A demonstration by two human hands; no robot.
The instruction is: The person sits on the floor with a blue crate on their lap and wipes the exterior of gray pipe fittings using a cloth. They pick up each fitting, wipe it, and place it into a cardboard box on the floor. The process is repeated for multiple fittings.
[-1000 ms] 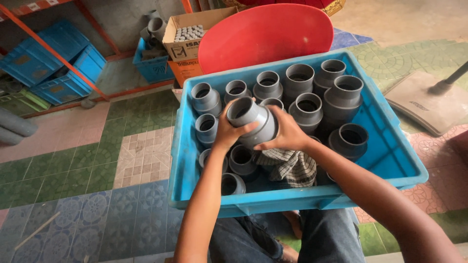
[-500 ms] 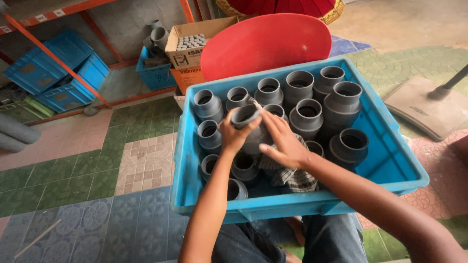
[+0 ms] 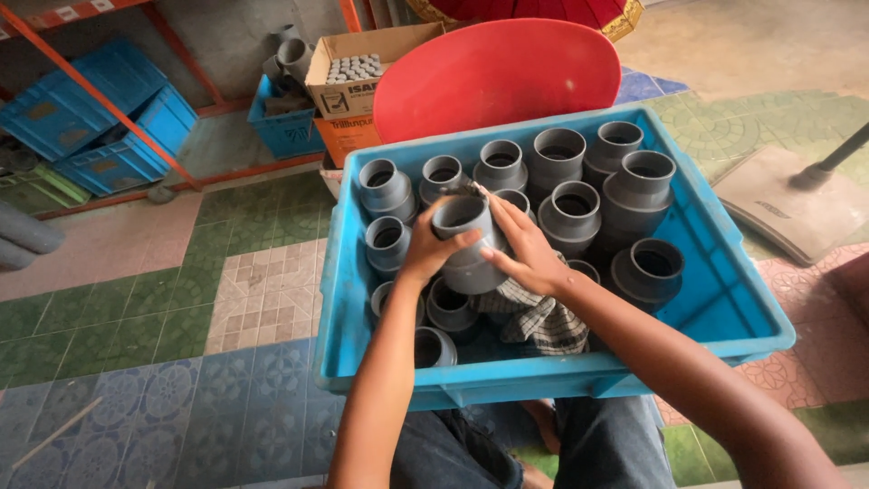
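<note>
Hands: left hand (image 3: 425, 254) and right hand (image 3: 525, 254) both clasp one grey pipe fitting (image 3: 466, 240) | Place: above blue crate (image 3: 724, 299), over checked cloth (image 3: 534, 317) | Change: fitting now tilted, right palm slid along its side, suggesting wiping.

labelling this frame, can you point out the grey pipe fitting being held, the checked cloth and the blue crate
grey pipe fitting (image 3: 469, 246): head view, on its side wall below the rim
checked cloth (image 3: 541, 321): head view, on its middle fold
blue crate (image 3: 733, 299): head view, on its bare right inner wall
</note>
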